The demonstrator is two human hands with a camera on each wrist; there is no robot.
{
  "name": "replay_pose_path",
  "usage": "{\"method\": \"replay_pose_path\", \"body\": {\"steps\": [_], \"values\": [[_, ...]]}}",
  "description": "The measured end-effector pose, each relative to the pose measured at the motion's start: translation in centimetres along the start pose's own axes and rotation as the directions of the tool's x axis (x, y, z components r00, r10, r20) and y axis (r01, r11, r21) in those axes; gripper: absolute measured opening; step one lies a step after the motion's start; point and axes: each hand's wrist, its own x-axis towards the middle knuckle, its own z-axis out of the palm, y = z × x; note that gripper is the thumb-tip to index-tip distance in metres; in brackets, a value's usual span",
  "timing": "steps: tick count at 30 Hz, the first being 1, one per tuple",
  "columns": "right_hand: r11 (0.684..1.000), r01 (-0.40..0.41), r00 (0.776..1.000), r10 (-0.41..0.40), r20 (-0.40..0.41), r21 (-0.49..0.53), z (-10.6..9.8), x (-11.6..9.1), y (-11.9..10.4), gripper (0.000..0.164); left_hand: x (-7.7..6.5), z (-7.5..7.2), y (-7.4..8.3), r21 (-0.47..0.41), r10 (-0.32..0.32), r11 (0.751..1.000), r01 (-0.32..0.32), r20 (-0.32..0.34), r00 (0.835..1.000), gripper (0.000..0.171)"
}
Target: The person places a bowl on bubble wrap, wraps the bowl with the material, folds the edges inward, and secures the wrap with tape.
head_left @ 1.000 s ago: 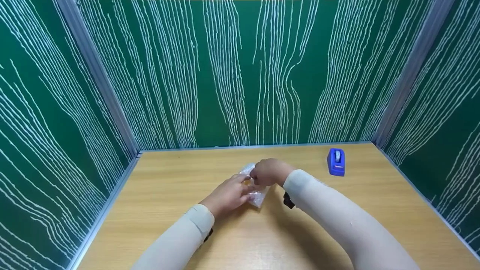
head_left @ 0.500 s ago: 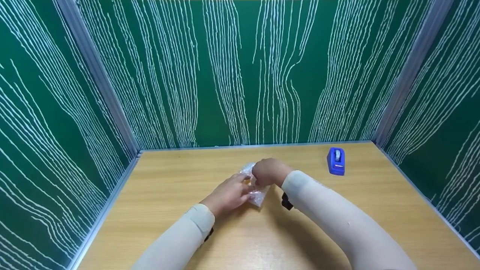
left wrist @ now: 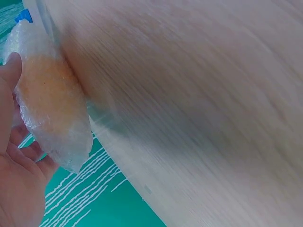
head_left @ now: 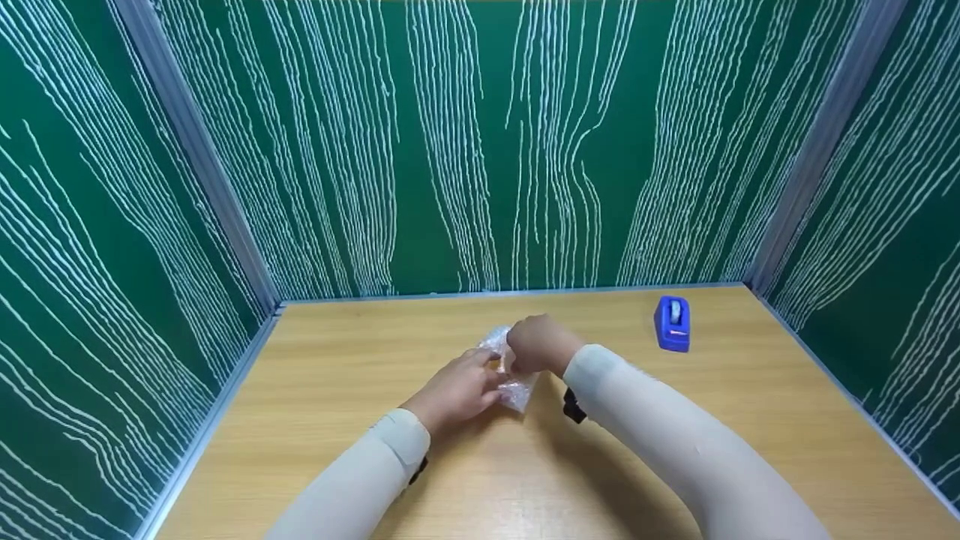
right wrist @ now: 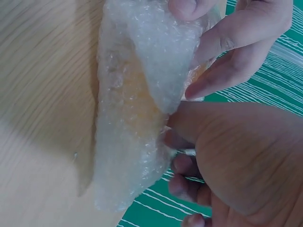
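Note:
Sheets of clear bubble wrap (head_left: 515, 395) are folded around an orange item (left wrist: 49, 90), whose kind the layers blur, near the middle of the table. From the left, my left hand (head_left: 454, 386) holds the bundle, its thumb on one side and fingers on the other in the left wrist view. My right hand (head_left: 544, 345) pinches the wrap's edge between thumb and forefinger, its other fingers curled, as the right wrist view shows. A folded flap of wrap (right wrist: 165, 61) tapers to a point beside the right thumb. In the head view the right hand hides part of the bundle.
A blue tape dispenser (head_left: 673, 326) stands at the back right of the wooden table (head_left: 337, 337). Green panels (head_left: 442, 150) with wavy white lines enclose the back and both sides. A dark device (head_left: 574, 406) sits under the right wrist.
My right hand has shifted very slightly to the right along with the lower end of the bubble wrap. The left hand stays in place on the bundle.

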Motion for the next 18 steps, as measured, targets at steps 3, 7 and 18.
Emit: {"method": "replay_pose_path", "body": {"steps": [3, 7, 18], "values": [[1.000, -0.006, 1.000, 0.006, -0.014, -0.019, 0.3, 0.1, 0.3, 0.019, -0.1, 0.0, 0.1, -0.001, -0.011, 1.000, 0.011, 0.012, 1.000, 0.037], [1.000, -0.003, 1.000, 0.002, -0.027, -0.026, 0.5, 0.2, 0.6, 0.018, -0.1, 0.0, 0.1, -0.015, -0.027, 1.000, 0.027, 0.019, 0.999, 0.039], [0.974, -0.117, 0.992, 0.122, -0.018, 0.193, 0.9, -0.2, 1.2, 0.059, -0.3, -0.1, 0.3, -0.085, -0.062, 0.994, 0.063, 0.024, 0.998, 0.042]]}}
